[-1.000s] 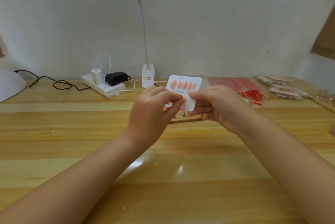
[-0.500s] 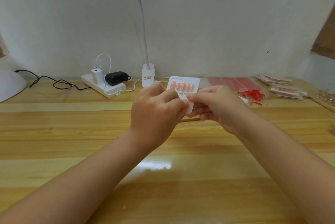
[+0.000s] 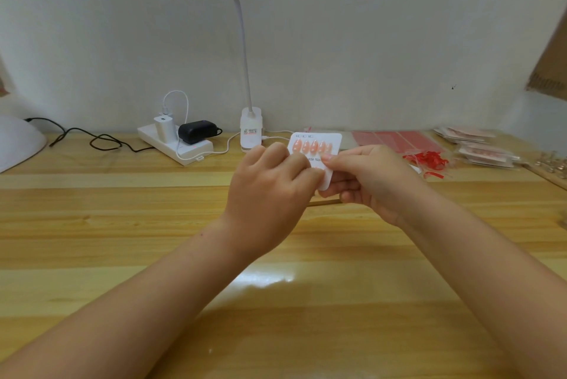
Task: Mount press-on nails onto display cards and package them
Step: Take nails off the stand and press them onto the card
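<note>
A white display card with a row of several pink press-on nails across its top is held up above the wooden table. My right hand grips the card's lower right part, thumb on the front and fingers behind. My left hand covers the card's lower left, fingers curled against its face. What the left fingertips pinch is hidden, and the lower half of the card is hidden too.
A desk lamp stands at the back centre beside a white power strip with chargers. Red sheets, red scraps and packaged nail sets lie at the back right. A white dome sits far left.
My left hand has moved right and further over the card's lower left, covering more of it. The card has tilted slightly; my right hand keeps its hold.
</note>
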A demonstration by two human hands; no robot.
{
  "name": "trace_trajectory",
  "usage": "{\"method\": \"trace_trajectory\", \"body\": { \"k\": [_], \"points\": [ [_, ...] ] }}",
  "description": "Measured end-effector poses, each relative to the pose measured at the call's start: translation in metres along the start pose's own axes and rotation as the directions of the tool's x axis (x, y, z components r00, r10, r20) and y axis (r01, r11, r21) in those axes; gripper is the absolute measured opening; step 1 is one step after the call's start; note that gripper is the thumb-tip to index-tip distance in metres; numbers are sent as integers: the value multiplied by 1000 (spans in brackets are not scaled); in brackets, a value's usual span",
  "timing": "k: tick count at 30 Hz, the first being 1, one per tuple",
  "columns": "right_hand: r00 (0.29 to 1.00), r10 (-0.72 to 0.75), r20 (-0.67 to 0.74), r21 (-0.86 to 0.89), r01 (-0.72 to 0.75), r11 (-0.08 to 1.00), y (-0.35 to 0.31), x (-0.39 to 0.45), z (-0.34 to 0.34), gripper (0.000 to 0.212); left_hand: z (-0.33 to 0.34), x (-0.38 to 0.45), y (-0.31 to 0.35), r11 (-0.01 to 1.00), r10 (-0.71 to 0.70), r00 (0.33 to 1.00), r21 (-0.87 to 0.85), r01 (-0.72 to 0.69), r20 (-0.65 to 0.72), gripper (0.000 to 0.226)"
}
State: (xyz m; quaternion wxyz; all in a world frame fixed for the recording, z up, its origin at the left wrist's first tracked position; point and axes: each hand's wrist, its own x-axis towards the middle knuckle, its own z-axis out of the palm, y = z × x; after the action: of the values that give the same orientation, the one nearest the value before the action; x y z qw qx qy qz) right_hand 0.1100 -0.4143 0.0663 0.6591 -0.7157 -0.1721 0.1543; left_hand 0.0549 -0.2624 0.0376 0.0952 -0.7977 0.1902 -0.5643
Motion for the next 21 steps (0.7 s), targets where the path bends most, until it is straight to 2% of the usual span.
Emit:
{"method": "trace_trajectory", "body": {
  "k": [4, 9, 14, 21],
  "points": [
    [999, 16, 32, 46, -17, 999, -1, 0, 0, 17, 1, -3, -3, 985, -105, 994, -140, 105, 4, 8],
    [999, 2, 48, 47, -4, 999, -1, 0, 0, 19, 1, -2, -1, 974, -158, 987, -166, 154, -11, 17],
    [999, -8, 49, 42, 6, 999, 0, 1, 0, 18, 0, -1, 0, 978, -155, 988, -143, 152, -12, 13],
    [999, -15, 33, 33, 14, 999, 2, 2, 1, 20, -1, 1, -1, 997, -57, 998, -46, 56, -35, 14]
  ]
}}
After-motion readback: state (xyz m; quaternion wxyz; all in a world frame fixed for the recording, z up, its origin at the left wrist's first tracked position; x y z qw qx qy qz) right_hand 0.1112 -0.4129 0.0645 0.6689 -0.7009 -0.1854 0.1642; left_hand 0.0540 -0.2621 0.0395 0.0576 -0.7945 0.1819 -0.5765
